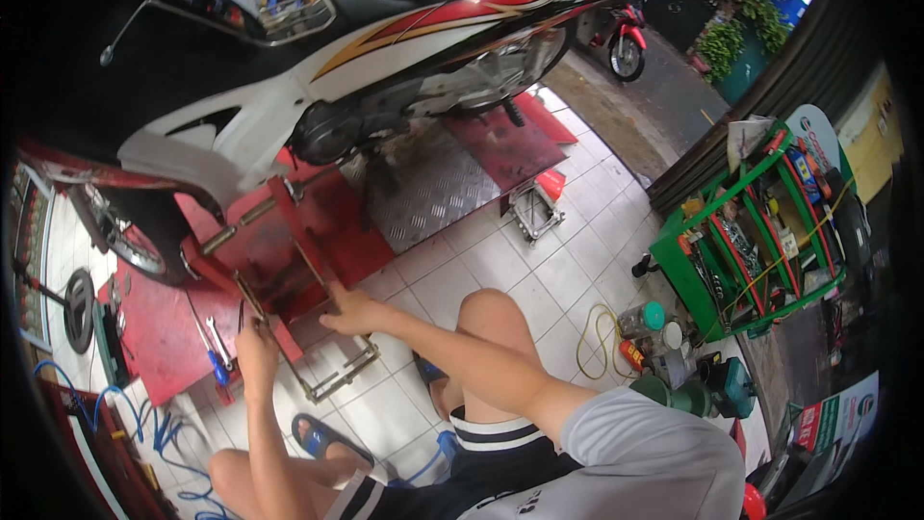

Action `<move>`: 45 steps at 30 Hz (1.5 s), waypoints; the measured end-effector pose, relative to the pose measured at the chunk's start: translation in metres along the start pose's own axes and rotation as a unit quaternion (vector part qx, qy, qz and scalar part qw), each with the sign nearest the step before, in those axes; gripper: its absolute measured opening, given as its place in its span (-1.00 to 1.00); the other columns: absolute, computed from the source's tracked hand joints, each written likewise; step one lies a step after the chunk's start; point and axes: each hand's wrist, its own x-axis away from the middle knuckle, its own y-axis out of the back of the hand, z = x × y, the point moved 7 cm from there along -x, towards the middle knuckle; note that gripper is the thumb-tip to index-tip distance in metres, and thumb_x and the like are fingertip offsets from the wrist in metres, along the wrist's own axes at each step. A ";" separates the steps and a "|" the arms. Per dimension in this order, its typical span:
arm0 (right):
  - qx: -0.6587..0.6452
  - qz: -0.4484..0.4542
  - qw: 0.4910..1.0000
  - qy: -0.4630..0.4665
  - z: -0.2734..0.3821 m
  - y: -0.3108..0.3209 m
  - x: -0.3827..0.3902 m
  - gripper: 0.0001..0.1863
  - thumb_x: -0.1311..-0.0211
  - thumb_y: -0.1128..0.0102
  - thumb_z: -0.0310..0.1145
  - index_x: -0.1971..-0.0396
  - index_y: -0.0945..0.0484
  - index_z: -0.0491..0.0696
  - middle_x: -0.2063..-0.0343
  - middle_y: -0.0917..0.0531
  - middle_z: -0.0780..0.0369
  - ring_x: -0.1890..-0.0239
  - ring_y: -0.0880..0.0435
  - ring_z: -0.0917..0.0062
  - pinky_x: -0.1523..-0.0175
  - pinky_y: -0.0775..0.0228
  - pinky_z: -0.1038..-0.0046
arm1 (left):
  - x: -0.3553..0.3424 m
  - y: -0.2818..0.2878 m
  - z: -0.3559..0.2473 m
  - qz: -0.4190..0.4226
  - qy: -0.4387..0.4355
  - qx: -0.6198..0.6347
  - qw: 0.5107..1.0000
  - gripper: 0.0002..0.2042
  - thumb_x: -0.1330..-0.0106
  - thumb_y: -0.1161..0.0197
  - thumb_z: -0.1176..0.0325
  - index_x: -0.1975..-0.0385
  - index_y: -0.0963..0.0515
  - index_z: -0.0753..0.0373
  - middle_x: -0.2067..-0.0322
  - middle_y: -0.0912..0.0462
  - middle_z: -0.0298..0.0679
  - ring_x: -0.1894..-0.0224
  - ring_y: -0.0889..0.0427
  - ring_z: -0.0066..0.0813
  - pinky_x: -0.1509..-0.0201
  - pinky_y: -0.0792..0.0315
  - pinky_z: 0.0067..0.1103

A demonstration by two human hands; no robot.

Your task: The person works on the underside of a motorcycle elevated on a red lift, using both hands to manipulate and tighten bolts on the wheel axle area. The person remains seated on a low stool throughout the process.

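Observation:
A red, white and black motorbike (231, 140) stands on a red lift platform (173, 371). A metal clamp frame with red side arms and a U-shaped bar (332, 388) reaches from the platform toward me, beside the front wheel (159, 231). My left hand (256, 351) is closed on the left side of this frame. Around its right side my right hand (354, 313) is closed too, with some fingertips hidden. Just left of my left hand, a blue-handled screwdriver (218, 366) and a wrench (221, 339) lie on the platform.
A green tool cart (695, 279) full of tools stands at right, with jars (642, 320) by its base. A metal part (534, 215) sits on the tiles beside the platform. Blue hose (159, 433) coils at lower left. Another motorbike (628, 46) is parked outside.

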 end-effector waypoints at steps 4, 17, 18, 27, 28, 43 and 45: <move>-0.006 0.008 1.000 -0.024 -0.002 0.000 0.008 -0.13 -0.12 -0.15 -0.02 -0.29 -0.01 -0.21 -0.01 -0.44 -0.27 -0.10 -0.43 -0.08 -0.21 -0.28 0.18 | 0.012 -0.017 -0.013 0.059 -0.003 -0.055 0.997 -0.71 -0.27 -0.11 0.36 0.10 -0.39 0.41 0.38 -0.60 0.16 0.28 -0.60 0.16 0.23 -0.43 -0.20; 0.154 0.046 0.986 0.045 0.010 -0.016 0.024 -0.49 -0.14 -0.15 -0.10 -0.04 -0.47 -0.08 0.14 -0.62 0.02 0.06 -0.60 0.15 -0.06 -0.44 0.26 | 0.049 -0.006 -0.042 0.144 -0.024 -0.154 0.977 -0.59 -0.09 -0.26 0.30 0.18 -0.42 0.52 0.43 -0.62 0.19 0.28 -0.63 0.12 0.15 -0.51 -0.20; 0.168 0.054 0.983 0.047 0.009 -0.017 0.025 -0.52 -0.14 -0.15 -0.11 -0.01 -0.51 -0.07 0.16 -0.63 0.03 0.08 -0.61 0.17 -0.04 -0.45 0.26 | 0.048 -0.008 -0.045 0.145 -0.035 -0.133 0.980 -0.62 -0.07 -0.26 0.30 0.24 -0.46 0.53 0.45 -0.62 0.17 0.30 -0.64 0.10 0.17 -0.52 -0.21; 0.211 0.112 0.971 -0.031 0.017 -0.015 0.042 -0.54 -0.10 -0.17 -0.07 0.15 -0.62 -0.14 0.08 -0.59 -0.01 0.01 -0.59 0.20 -0.08 -0.45 0.26 | 0.063 -0.006 -0.040 0.275 0.098 -0.050 0.955 -0.75 0.06 -0.37 0.34 0.53 -0.58 0.44 0.65 -0.64 -0.04 0.58 -0.69 -0.28 0.45 -0.56 -0.47; 0.220 0.118 0.968 -0.026 0.018 -0.014 0.043 -0.53 -0.10 -0.17 -0.06 0.16 -0.62 -0.16 0.07 -0.59 -0.03 0.00 -0.59 0.19 -0.08 -0.45 0.26 | 0.063 -0.006 -0.039 0.285 0.100 -0.072 0.951 -0.76 0.05 -0.34 0.35 0.53 -0.58 0.45 0.69 -0.62 -0.05 0.61 -0.68 -0.30 0.49 -0.56 -0.48; 0.277 0.105 0.949 0.108 0.001 -0.038 0.020 -0.49 -0.19 0.00 0.05 0.46 -0.65 -0.14 0.44 -0.66 0.00 0.30 -0.65 0.10 0.15 -0.45 0.13 | 0.064 -0.032 0.002 0.260 0.028 -0.179 0.948 -0.83 0.08 -0.13 0.48 0.56 -0.59 0.45 0.47 -0.61 0.17 0.33 -0.63 0.12 0.20 -0.52 -0.22; 0.273 0.120 0.950 0.088 -0.016 -0.030 0.022 -0.49 -0.19 -0.01 0.09 0.40 -0.65 -0.11 0.37 -0.67 0.00 0.26 -0.64 0.10 0.12 -0.44 0.15 | 0.068 -0.037 -0.017 0.315 0.101 -0.106 0.938 -0.80 -0.01 -0.13 0.47 0.51 -0.58 0.53 0.44 -0.62 0.23 0.46 -0.71 -0.09 0.32 -0.60 -0.31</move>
